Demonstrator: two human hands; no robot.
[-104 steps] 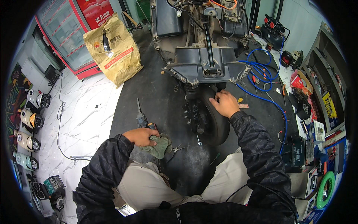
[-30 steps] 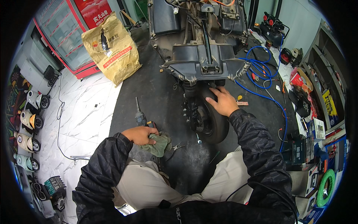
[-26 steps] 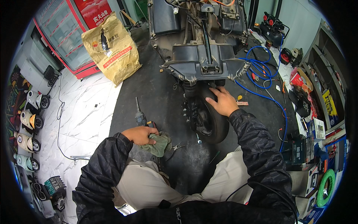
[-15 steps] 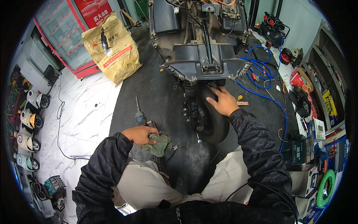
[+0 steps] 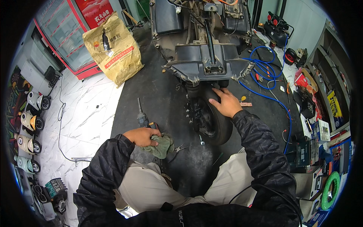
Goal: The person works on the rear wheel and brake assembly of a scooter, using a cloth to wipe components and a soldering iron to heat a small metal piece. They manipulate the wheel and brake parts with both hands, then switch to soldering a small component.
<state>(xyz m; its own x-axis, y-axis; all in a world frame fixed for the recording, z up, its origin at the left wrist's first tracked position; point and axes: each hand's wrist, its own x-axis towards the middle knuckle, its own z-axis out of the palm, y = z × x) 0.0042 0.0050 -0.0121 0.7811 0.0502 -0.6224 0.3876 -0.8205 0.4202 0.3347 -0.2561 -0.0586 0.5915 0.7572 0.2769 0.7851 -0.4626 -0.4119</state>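
Note:
In front of me a black tyre on a wheel (image 5: 224, 130) sits under the stripped dark body of a scooter-like vehicle (image 5: 181, 56). My right hand (image 5: 228, 103) rests on the tyre's upper right side, fingers stretched out and holding nothing. Bunched in the fingers of my left hand (image 5: 140, 137) is a grey-green rag (image 5: 162, 146), above my left knee. Just beyond that hand lies a cordless power tool (image 5: 142, 118) with a long bit. Pliers (image 5: 179, 149) lie beside the rag, and a wrench (image 5: 202, 140) is at the wheel's lower left.
A large yellow sack (image 5: 113, 53) stands left, before a red-framed glass cabinet (image 5: 68, 38). A blue hose (image 5: 278, 99) coils on the right near an air compressor (image 5: 277, 32). Shelving (image 5: 321, 64) and boxes line the right side. Small scooters (image 5: 28, 123) line the far left.
The wheel's inner face looks slightly turned. Both hands keep their places, with the rag still in the left one.

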